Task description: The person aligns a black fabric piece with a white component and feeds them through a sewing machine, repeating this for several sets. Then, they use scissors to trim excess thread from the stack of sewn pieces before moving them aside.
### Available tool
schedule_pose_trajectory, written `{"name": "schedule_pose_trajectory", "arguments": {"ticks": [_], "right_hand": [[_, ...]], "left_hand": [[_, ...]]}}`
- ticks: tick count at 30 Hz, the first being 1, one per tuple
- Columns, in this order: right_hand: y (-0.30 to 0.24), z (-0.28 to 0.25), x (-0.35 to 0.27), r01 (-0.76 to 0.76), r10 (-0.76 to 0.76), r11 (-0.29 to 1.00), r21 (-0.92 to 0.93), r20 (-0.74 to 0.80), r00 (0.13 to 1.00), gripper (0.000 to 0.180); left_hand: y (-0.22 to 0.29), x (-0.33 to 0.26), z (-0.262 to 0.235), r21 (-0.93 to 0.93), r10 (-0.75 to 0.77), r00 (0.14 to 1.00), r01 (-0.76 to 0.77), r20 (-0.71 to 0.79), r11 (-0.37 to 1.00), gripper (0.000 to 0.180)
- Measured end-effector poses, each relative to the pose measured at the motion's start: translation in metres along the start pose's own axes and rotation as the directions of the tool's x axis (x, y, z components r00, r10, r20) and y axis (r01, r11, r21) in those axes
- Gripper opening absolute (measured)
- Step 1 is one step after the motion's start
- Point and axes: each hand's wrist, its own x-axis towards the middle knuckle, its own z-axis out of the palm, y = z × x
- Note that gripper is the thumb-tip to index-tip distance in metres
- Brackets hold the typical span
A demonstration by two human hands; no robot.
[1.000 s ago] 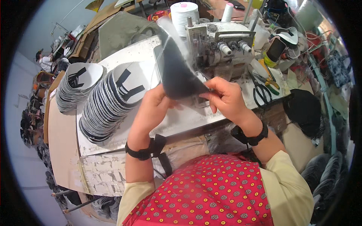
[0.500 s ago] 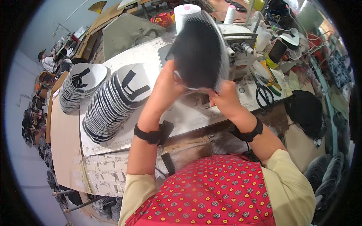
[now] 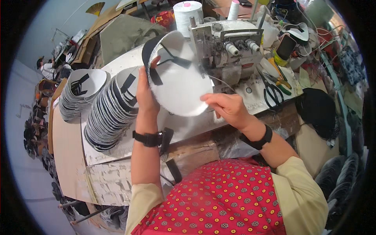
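Note:
I hold up a curved, shell-like padded piece (image 3: pixel 181 87), white and fuzzy-edged inside with dark strips across it and black on its outer side. My left hand (image 3: pixel 147 88) grips its left edge, the thumb showing inside the rim. At the lower right edge, my right hand (image 3: pixel 229 107) pinches the rim between thumb and fingers. Behind the piece stands a white sewing machine (image 3: pixel 235 51), partly covered by it. To the left lie two nested stacks of similar pieces, a nearer stack (image 3: pixel 111 113) and a farther stack (image 3: pixel 78 100).
Black-handled scissors (image 3: pixel 273 96) and pliers (image 3: pixel 282 83) lie right of the machine on the white table (image 3: pixel 172 135). A big white thread cone (image 3: pixel 187 17) stands behind. A black cloth piece (image 3: pixel 317 113) hangs at the right. Another person (image 3: pixel 47 68) sits far left.
The piece has turned from its black outer side to its white inside and moved slightly left and down. My left hand has shifted left with it; the sewing machine shows more.

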Motion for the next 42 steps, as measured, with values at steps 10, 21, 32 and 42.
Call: {"name": "schedule_pose_trajectory", "arguments": {"ticks": [10, 21, 32, 42], "right_hand": [[0.016, 0.013, 0.013, -0.093, 0.074, 0.986, -0.138, -0.139, 0.987, 0.026], [0.003, 0.005, -0.009, -0.384, 0.386, 0.921, 0.066, -0.274, 0.881, 0.029], [0.001, -0.016, -0.066, -0.517, 0.510, 0.852, -0.084, -0.085, 0.856, 0.008], [0.054, -0.106, -0.082, -0.560, 0.356, 0.737, -0.378, -0.487, 0.798, 0.009]], "left_hand": [[0.046, -0.026, -0.034, 0.578, -0.180, 0.954, 0.290, -0.240, 0.763, 0.042], [0.019, -0.096, 0.038, 0.618, 0.038, 0.941, -0.250, 0.335, 0.745, 0.025], [0.046, 0.024, 0.001, 0.606, -0.030, 0.677, -0.677, 0.735, -0.418, 0.048], [0.050, -0.070, -0.058, 0.378, -0.336, 0.884, -0.447, 0.325, -0.811, 0.047]]}}
